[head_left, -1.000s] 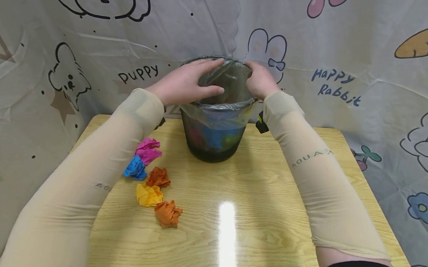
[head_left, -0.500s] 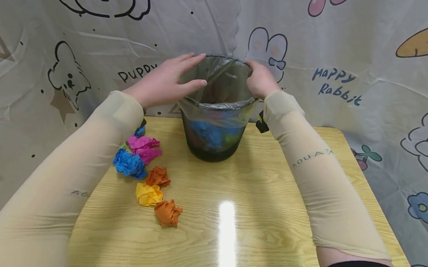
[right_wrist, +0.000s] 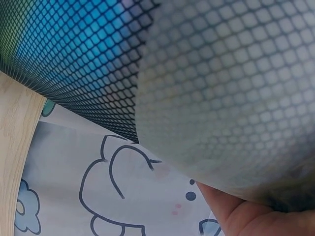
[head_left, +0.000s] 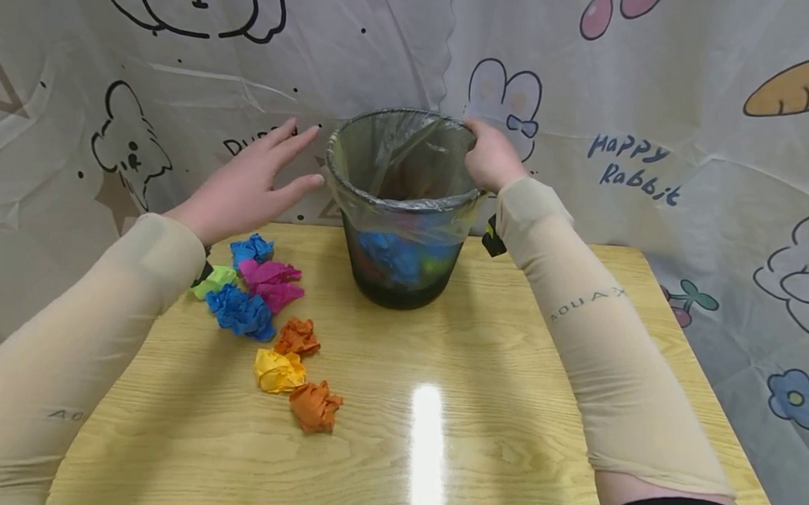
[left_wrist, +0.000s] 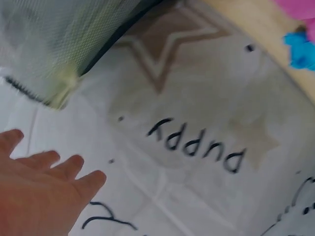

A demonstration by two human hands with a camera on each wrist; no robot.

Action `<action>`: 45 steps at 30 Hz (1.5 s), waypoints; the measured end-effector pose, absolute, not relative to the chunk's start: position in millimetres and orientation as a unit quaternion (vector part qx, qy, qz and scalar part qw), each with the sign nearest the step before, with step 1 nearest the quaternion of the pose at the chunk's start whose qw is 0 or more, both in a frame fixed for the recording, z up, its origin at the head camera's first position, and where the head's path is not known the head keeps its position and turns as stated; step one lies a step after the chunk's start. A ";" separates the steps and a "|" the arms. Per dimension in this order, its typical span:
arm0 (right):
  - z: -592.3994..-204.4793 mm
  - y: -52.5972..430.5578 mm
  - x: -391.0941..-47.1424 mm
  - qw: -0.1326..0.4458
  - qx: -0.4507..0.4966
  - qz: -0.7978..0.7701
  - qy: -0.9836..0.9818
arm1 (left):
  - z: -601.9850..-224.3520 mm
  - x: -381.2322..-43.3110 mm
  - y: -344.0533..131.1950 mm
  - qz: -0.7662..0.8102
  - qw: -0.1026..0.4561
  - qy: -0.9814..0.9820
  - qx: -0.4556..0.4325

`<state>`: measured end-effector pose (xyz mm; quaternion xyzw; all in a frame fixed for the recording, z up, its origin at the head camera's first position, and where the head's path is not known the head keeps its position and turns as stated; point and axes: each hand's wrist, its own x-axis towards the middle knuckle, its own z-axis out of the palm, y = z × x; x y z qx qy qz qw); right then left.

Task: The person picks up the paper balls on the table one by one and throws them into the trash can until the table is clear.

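Note:
A black mesh wastebasket (head_left: pixel 402 295) stands upright at the back of the table. It has a clear plastic bag (head_left: pixel 355 153) folded over its rim, and blue and other coloured paper shows through its side. My right hand (head_left: pixel 495 156) grips the right side of the rim; in the right wrist view its thumb (right_wrist: pixel 261 219) lies at the edge of the bag. My left hand (head_left: pixel 245 185) is in the air left of the basket, fingers spread and holding nothing. Below it are a blue crumpled paper ball (head_left: pixel 252 249) and a pink one (head_left: pixel 272 283).
More crumpled paper balls lie on the left of the wooden table (head_left: pixel 478 411): a green one (head_left: pixel 218 281), a larger blue one (head_left: pixel 241 312), a dark orange one (head_left: pixel 297 337), a yellow one (head_left: pixel 279 371) and an orange one (head_left: pixel 315 407). A printed cloth (head_left: pixel 389 51) hangs behind.
My left hand has moved left, from over the basket to beside it, uncovering blue and green paper balls. The right hand stays on the rim.

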<state>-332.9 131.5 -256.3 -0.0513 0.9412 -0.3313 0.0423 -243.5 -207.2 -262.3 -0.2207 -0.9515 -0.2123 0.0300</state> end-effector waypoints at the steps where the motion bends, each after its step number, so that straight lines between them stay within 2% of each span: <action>1: -256.6 131.4 -333.0 0.041 -0.052 -0.331 0.941 | -268.8 -239.9 -211.4 -0.212 0.032 -0.952 -0.218; 9: -258.7 129.3 -333.4 0.036 -0.054 -0.333 0.941 | -321.5 -204.6 -230.8 -0.221 0.024 -0.952 -0.212; 19: -259.3 127.9 -333.5 0.049 -0.046 -0.331 0.941 | -380.4 -150.8 -203.9 -0.107 -0.002 -0.919 -0.380; 25: -258.9 129.0 -333.3 0.048 -0.046 -0.329 0.942 | -394.9 -125.5 -188.2 -0.094 -0.066 -0.894 -0.434; 29: -258.7 129.3 -332.8 0.049 -0.047 -0.328 0.942 | -399.3 -110.4 -180.9 -0.077 -0.130 -0.884 -0.443; 32: -258.5 130.0 -333.1 0.046 -0.050 -0.327 0.943 | -401.4 -103.1 -177.4 -0.050 -0.155 -0.882 -0.442; 45: -256.7 131.9 -333.6 0.044 -0.049 -0.331 0.941 | -421.1 -102.1 -176.2 -0.026 -0.154 -0.881 -0.447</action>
